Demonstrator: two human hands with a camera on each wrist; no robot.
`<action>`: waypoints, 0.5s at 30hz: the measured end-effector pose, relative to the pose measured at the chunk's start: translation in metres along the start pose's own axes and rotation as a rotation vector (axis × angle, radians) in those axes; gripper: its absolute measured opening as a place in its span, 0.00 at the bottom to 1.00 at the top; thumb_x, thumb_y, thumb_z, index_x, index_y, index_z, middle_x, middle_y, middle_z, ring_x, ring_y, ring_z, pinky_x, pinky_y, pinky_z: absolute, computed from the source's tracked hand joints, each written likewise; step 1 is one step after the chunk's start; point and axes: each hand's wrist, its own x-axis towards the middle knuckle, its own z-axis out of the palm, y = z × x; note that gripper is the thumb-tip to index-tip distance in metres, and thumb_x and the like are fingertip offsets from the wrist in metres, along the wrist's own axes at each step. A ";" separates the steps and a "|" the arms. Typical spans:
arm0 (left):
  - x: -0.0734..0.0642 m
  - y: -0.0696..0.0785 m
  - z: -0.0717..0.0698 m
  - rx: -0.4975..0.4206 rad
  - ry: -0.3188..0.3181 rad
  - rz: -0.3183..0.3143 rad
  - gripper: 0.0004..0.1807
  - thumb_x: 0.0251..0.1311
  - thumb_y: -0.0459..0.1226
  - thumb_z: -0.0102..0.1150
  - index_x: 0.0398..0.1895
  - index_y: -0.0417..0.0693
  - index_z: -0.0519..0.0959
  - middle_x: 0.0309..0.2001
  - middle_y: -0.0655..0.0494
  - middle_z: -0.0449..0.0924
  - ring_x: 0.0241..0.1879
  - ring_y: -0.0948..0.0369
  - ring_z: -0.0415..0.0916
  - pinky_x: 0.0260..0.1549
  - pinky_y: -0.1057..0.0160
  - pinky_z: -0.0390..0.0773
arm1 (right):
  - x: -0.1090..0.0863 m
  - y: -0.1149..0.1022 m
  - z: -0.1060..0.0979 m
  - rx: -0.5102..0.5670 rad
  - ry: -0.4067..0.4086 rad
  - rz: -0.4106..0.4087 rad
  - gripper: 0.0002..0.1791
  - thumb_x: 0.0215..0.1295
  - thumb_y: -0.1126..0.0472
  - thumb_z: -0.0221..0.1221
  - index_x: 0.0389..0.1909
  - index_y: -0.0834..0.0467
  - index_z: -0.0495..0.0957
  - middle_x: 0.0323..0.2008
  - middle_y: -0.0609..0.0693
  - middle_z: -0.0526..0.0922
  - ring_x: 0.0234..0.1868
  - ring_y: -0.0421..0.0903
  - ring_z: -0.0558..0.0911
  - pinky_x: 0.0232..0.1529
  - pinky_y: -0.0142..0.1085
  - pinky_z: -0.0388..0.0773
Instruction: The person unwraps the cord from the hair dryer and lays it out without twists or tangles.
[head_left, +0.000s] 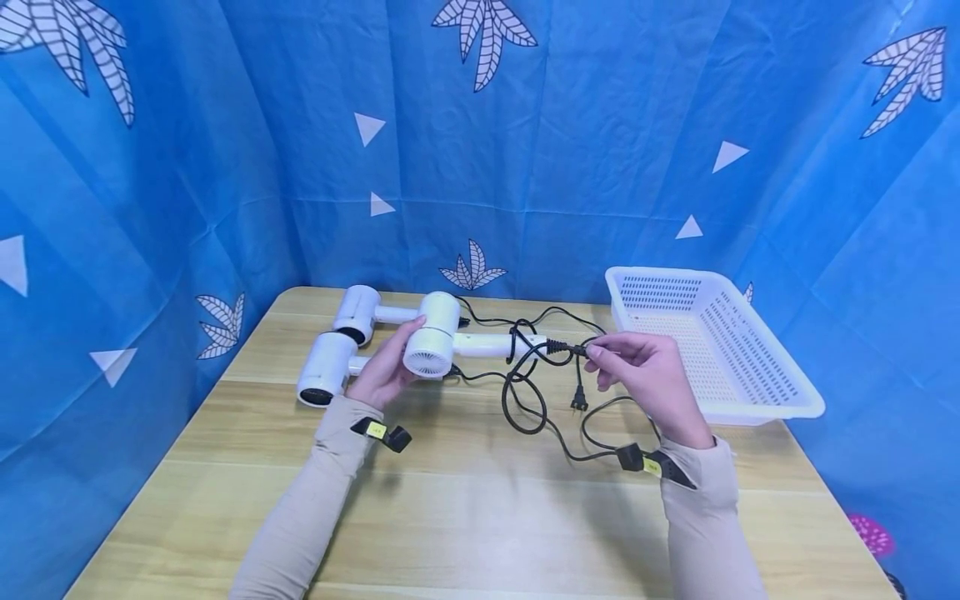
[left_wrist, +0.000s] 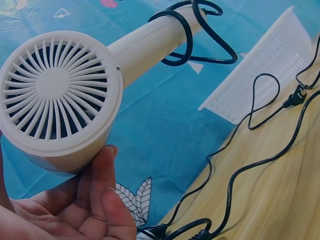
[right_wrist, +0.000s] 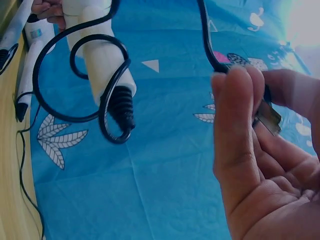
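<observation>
My left hand (head_left: 387, 367) grips a white hair dryer (head_left: 480, 344) by its round head, and the dryer is raised off the table. In the left wrist view the slotted round grille (left_wrist: 54, 85) faces the camera. A black cord (right_wrist: 45, 75) loops around the dryer's handle. Between thumb and fingers, my right hand (head_left: 648, 375) pinches the plug (right_wrist: 268, 116) at the cord's end; its metal prongs show in the right wrist view. Two more white hair dryers, a nearer one (head_left: 324, 371) and a farther one (head_left: 356, 310), lie on the table left of the held one.
A white perforated plastic basket (head_left: 757, 408) stands at the table's back right. Black cords of the lying dryers run across the wooden table (head_left: 480, 517), with one plug (head_left: 579, 398) near my right hand. A blue patterned curtain (head_left: 480, 167) hangs behind and at both sides.
</observation>
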 end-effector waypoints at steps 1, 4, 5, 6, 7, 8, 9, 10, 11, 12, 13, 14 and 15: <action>0.000 0.001 0.000 -0.002 0.001 0.002 0.36 0.73 0.58 0.54 0.74 0.46 0.63 0.45 0.62 0.85 0.47 0.63 0.82 0.56 0.61 0.75 | 0.000 0.001 0.000 -0.010 -0.019 0.008 0.16 0.69 0.58 0.67 0.50 0.67 0.85 0.29 0.45 0.91 0.24 0.42 0.85 0.35 0.39 0.88; -0.001 0.002 -0.002 -0.012 -0.004 0.006 0.36 0.72 0.58 0.55 0.74 0.47 0.63 0.44 0.62 0.85 0.46 0.64 0.82 0.56 0.61 0.74 | 0.001 0.004 -0.002 -0.035 -0.074 0.034 0.17 0.69 0.58 0.67 0.51 0.66 0.84 0.30 0.46 0.90 0.25 0.43 0.85 0.35 0.40 0.88; -0.001 0.003 -0.002 -0.016 -0.011 0.008 0.37 0.72 0.58 0.55 0.74 0.47 0.62 0.44 0.62 0.85 0.46 0.64 0.82 0.56 0.61 0.74 | 0.001 0.005 -0.002 -0.043 -0.091 0.041 0.17 0.69 0.58 0.67 0.51 0.66 0.84 0.31 0.47 0.91 0.25 0.43 0.85 0.35 0.41 0.88; -0.001 0.003 -0.002 -0.019 -0.012 0.010 0.37 0.72 0.58 0.55 0.75 0.47 0.62 0.44 0.62 0.85 0.46 0.64 0.82 0.56 0.61 0.74 | 0.002 0.006 -0.002 -0.050 -0.109 0.046 0.17 0.69 0.58 0.67 0.51 0.66 0.84 0.31 0.47 0.90 0.25 0.43 0.85 0.35 0.41 0.88; -0.002 0.004 -0.002 -0.024 -0.013 0.011 0.38 0.72 0.58 0.56 0.75 0.47 0.61 0.44 0.62 0.85 0.46 0.64 0.82 0.56 0.61 0.74 | 0.003 0.007 -0.002 -0.058 -0.125 0.048 0.16 0.69 0.58 0.67 0.51 0.65 0.84 0.31 0.49 0.90 0.25 0.43 0.85 0.35 0.41 0.88; -0.002 0.005 -0.002 -0.030 -0.015 0.012 0.39 0.71 0.58 0.56 0.76 0.47 0.61 0.44 0.62 0.85 0.47 0.64 0.82 0.56 0.61 0.74 | 0.003 0.008 -0.003 -0.066 -0.141 0.050 0.16 0.69 0.58 0.67 0.50 0.65 0.85 0.32 0.50 0.90 0.25 0.43 0.85 0.35 0.41 0.88; -0.002 0.005 -0.003 -0.032 -0.018 0.012 0.39 0.71 0.58 0.56 0.77 0.48 0.60 0.45 0.62 0.84 0.47 0.64 0.82 0.57 0.61 0.74 | 0.004 0.009 -0.003 -0.072 -0.156 0.049 0.15 0.69 0.59 0.67 0.50 0.65 0.85 0.32 0.52 0.90 0.25 0.43 0.85 0.35 0.41 0.88; -0.002 0.006 -0.003 -0.029 -0.019 0.012 0.40 0.71 0.58 0.57 0.77 0.48 0.59 0.46 0.62 0.84 0.48 0.64 0.82 0.58 0.61 0.73 | 0.005 0.010 -0.003 -0.079 -0.169 0.048 0.14 0.69 0.59 0.67 0.49 0.65 0.85 0.33 0.55 0.90 0.25 0.43 0.85 0.34 0.40 0.88; -0.002 0.006 -0.003 -0.028 -0.016 0.011 0.41 0.71 0.59 0.57 0.77 0.48 0.59 0.46 0.62 0.84 0.48 0.64 0.81 0.58 0.61 0.73 | 0.005 0.011 -0.003 -0.083 -0.182 0.048 0.14 0.69 0.60 0.67 0.48 0.65 0.85 0.33 0.57 0.90 0.25 0.42 0.85 0.34 0.40 0.88; -0.002 0.007 -0.003 -0.028 -0.010 0.008 0.41 0.70 0.59 0.57 0.77 0.48 0.59 0.47 0.61 0.83 0.49 0.63 0.81 0.59 0.60 0.72 | 0.006 0.012 -0.003 -0.085 -0.194 0.052 0.13 0.68 0.60 0.67 0.47 0.65 0.85 0.34 0.60 0.89 0.25 0.42 0.85 0.33 0.40 0.88; -0.002 0.007 -0.003 -0.025 -0.007 0.006 0.41 0.70 0.59 0.57 0.78 0.47 0.59 0.47 0.61 0.83 0.49 0.63 0.81 0.60 0.60 0.71 | 0.007 0.013 -0.003 -0.092 -0.210 0.055 0.13 0.68 0.60 0.67 0.47 0.66 0.85 0.34 0.62 0.89 0.25 0.42 0.84 0.33 0.39 0.88; -0.002 0.007 -0.003 -0.022 -0.005 0.003 0.42 0.70 0.59 0.57 0.78 0.48 0.59 0.47 0.61 0.83 0.50 0.63 0.80 0.61 0.60 0.71 | 0.007 0.015 -0.003 -0.095 -0.222 0.063 0.13 0.68 0.61 0.67 0.47 0.66 0.85 0.34 0.63 0.89 0.25 0.41 0.84 0.33 0.39 0.87; -0.002 0.008 -0.004 -0.019 -0.002 0.001 0.42 0.70 0.60 0.57 0.78 0.48 0.59 0.48 0.62 0.82 0.50 0.63 0.80 0.61 0.60 0.70 | 0.008 0.016 -0.003 -0.099 -0.235 0.069 0.13 0.68 0.61 0.67 0.46 0.66 0.85 0.35 0.64 0.89 0.25 0.41 0.84 0.33 0.38 0.87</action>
